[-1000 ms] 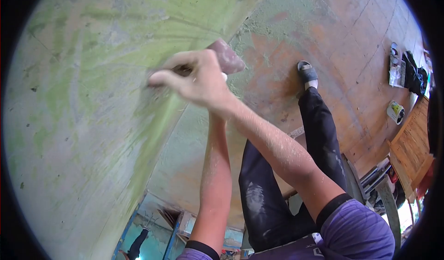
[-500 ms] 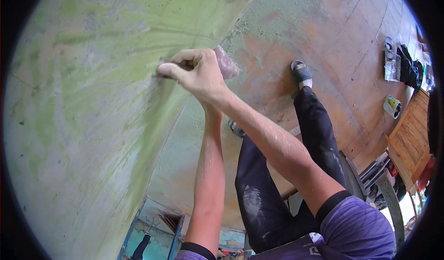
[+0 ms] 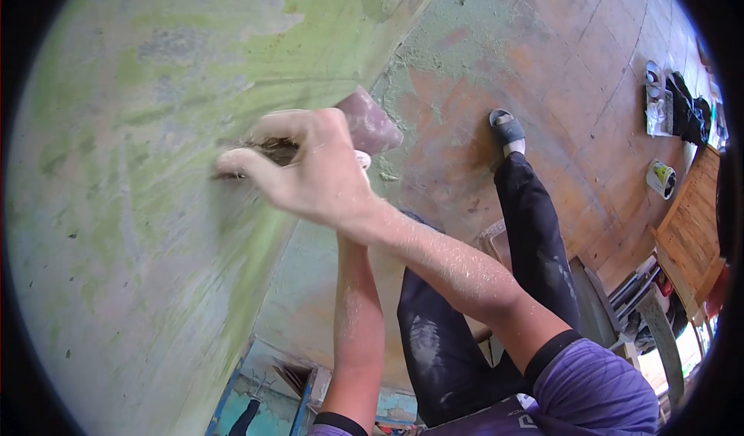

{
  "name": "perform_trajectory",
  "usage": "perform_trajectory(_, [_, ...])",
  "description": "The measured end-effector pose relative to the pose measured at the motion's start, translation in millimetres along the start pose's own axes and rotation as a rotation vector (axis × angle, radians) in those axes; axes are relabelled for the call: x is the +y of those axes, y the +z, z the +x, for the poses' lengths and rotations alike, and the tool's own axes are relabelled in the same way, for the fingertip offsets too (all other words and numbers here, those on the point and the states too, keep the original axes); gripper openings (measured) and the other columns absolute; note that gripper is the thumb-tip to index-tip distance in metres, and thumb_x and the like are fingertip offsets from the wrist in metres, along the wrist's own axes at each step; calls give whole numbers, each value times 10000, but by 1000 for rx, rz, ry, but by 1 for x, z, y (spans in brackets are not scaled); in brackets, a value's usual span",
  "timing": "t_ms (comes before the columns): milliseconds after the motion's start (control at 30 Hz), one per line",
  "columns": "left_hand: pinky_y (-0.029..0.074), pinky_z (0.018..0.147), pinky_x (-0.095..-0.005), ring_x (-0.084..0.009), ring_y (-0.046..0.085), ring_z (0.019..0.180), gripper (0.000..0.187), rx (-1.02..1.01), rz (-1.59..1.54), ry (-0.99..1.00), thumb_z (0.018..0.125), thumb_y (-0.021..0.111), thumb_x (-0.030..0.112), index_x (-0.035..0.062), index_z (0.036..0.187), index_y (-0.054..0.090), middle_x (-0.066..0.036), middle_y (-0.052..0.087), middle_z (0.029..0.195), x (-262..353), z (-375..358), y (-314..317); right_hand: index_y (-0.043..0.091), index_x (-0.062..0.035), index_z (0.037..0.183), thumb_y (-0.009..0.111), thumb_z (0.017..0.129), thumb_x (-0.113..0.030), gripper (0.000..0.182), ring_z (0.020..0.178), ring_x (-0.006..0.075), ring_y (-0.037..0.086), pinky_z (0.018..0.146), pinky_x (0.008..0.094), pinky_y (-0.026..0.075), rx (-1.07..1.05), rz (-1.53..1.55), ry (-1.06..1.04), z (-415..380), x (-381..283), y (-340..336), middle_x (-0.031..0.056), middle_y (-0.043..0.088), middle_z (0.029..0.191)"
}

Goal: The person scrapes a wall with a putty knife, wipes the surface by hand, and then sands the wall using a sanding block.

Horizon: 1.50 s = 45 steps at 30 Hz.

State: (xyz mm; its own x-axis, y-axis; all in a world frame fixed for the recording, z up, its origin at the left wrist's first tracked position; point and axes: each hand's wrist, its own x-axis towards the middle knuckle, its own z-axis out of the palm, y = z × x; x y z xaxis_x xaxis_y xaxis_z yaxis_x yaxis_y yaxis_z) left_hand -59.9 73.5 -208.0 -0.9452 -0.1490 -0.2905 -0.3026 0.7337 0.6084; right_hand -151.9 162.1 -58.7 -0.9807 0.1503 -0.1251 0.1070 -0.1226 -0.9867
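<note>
Against the green, patchily scraped wall (image 3: 155, 203), my right hand (image 3: 318, 168) is curled with thumb and fingers round a dark, rough-looking piece. A mauve, dusty sheet like sandpaper (image 3: 368, 122) sticks out past the back of this hand, toward the floor. Crossing under my right wrist, my left forearm (image 3: 359, 304) reaches up to the same spot. My left hand (image 3: 363, 159) is almost wholly hidden behind the right one, with only a pale bit showing. Fine dust speckles both forearms.
Flakes and green dust lie on the reddish floor (image 3: 449, 118) along the wall's foot. My sandalled foot (image 3: 507, 130) stands there. To the right are a small bucket (image 3: 660, 179), a black bag (image 3: 688, 110) and a wooden panel (image 3: 690, 223). A chair arm (image 3: 663, 343) is close by.
My right hand has slid left and slightly down in the view, along the wall. More of the mauve sheet shows behind it. My view has shifted slightly.
</note>
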Motion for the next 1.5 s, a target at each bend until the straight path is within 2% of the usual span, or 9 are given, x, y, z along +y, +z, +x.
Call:
perform_trajectory(233, [526, 772, -325, -184, 662, 960, 361, 8, 5, 15, 929, 661, 229, -21, 1172, 565, -105, 652, 1026, 16, 32, 7, 768, 2, 819, 784, 799, -248, 251, 659, 182, 691, 650, 343, 560, -103, 195, 124, 12, 35, -4, 151, 723, 719])
perform_trajectory(333, [526, 769, -325, -184, 663, 958, 358, 22, 9, 2, 930, 660, 230, -21, 1168, 566, -106, 652, 1023, 11, 15, -4, 781, -15, 818, 772, 828, -191, 176, 595, 105, 656, 582, 228, 513, -8, 52, -51, 5, -15, -1, 75, 731, 700])
perform_trajectory(567, [527, 764, -326, -186, 665, 953, 352, 30, 4, 26, 933, 656, 230, -24, 1160, 568, -106, 653, 1015, 37, 47, 26, 779, -26, 811, 769, 850, -209, 188, 665, 70, 654, 605, 238, 515, -76, 79, 224, 19, 90, -18, 51, 724, 713])
perform_trajectory(800, [528, 759, -327, -187, 666, 948, 346, 34, 24, 14, 936, 652, 231, -26, 1152, 570, -106, 654, 1007, 22, 29, 28, 767, 11, 845, 781, 798, -268, 283, 655, 145, 673, 644, 308, 534, -44, 117, 91, 16, 14, -18, 144, 718, 708])
perform_trajectory(900, [528, 757, -328, -188, 667, 946, 343, 33, 20, 19, 937, 650, 231, -26, 1149, 571, -106, 654, 1003, 28, 40, 30, 754, 14, 784, 775, 831, -270, 289, 600, 69, 593, 559, 258, 466, 31, 81, -66, 19, 52, -10, 41, 676, 633])
perform_trajectory(1000, [528, 754, -328, -189, 668, 944, 341, 33, 23, 23, 938, 649, 231, -27, 1146, 572, -106, 654, 1000, 37, 45, 30, 757, 16, 793, 771, 832, -259, 277, 595, 69, 589, 554, 248, 456, -95, 112, 271, 22, 86, -26, 29, 664, 628])
perform_trajectory(1233, [529, 749, -329, -190, 669, 940, 335, 41, 31, 28, 940, 645, 232, -29, 1138, 574, -106, 655, 992, 35, 44, 21, 773, 2, 814, 789, 795, -242, 245, 634, 121, 656, 627, 293, 528, -86, 138, 98, 25, 4, -25, 103, 723, 687])
perform_trajectory(1367, [530, 746, -330, -191, 670, 937, 332, 42, 22, 30, 942, 642, 232, -31, 1133, 575, -106, 656, 988, 46, 54, 31, 779, -23, 807, 787, 829, -219, 197, 606, 60, 604, 568, 239, 481, -70, 204, 218, 27, 77, -29, 40, 718, 692])
perform_trajectory(1500, [530, 743, -330, -192, 671, 934, 329, 50, 37, 29, 943, 640, 233, -32, 1129, 576, -106, 656, 983, 45, 51, 27, 751, 14, 778, 800, 778, -288, 306, 600, 126, 613, 603, 334, 512, -81, 84, 223, 33, 47, -34, 104, 683, 634])
